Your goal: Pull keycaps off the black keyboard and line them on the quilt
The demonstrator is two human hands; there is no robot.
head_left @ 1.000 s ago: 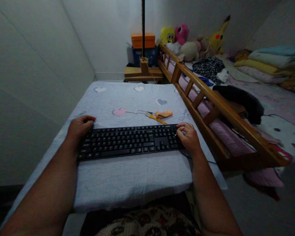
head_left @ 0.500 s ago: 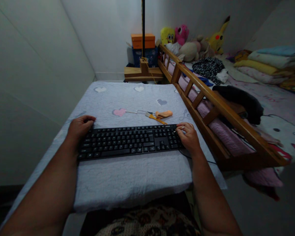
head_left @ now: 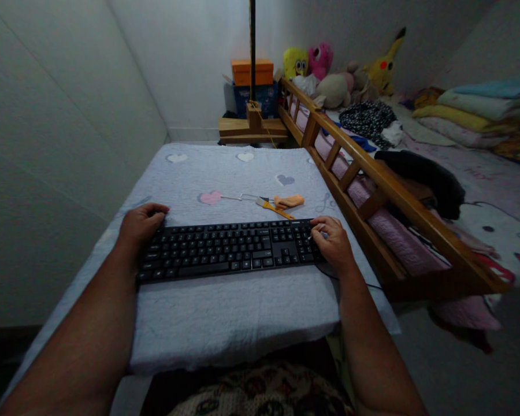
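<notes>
A black keyboard (head_left: 216, 249) lies across a table covered with a pale blue cloth (head_left: 238, 312). At its upper left corner, my left hand (head_left: 142, 226) has its fingers closed on the keyboard's edge. My right hand (head_left: 331, 240) is over the number keys at the right end, fingers pinched round a thin white stick (head_left: 311, 237), perhaps a swab. Behind the keyboard lie a yellow-handled brush (head_left: 277, 210), an orange cloth (head_left: 289, 201) and a thin metal wire tool (head_left: 230, 198).
A wooden bed rail (head_left: 351, 156) runs along the table's right side. Beyond it are plush toys, clothes and folded bedding on a bed. Behind the table stand an orange box (head_left: 252, 73) and a black pole on a wooden base (head_left: 234, 128). A cable runs right from the keyboard.
The thin white stick in my right hand has tilted, its tip now pointing lower over the number keys. My left hand and the keyboard stay where they were.
</notes>
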